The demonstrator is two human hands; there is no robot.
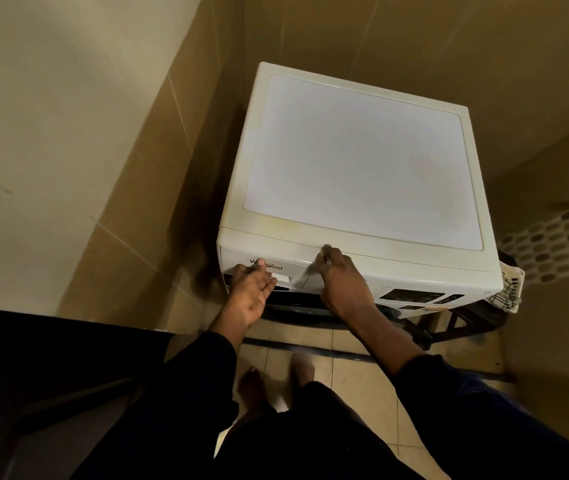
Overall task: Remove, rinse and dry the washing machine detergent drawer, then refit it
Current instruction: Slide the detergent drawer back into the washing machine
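Note:
A white front-loading washing machine [362, 161] stands in a tiled corner. Its detergent drawer [293, 264] sits flush in the top left of the front panel, under a brand logo. My left hand [251, 294] lies against the drawer front with straight fingers at the handle recess and the thumb up on the logo. My right hand [340, 277] rests its fingertips on the front panel at the drawer's right edge and holds nothing. The drawer's inside is hidden.
The control display [414, 295] is to the right of my hands. A perforated laundry basket [553, 240] stands at the machine's right. Tiled walls close in on the left and behind. A dark counter [51, 341] is at my left, and my bare feet stand on the tiled floor [355, 379].

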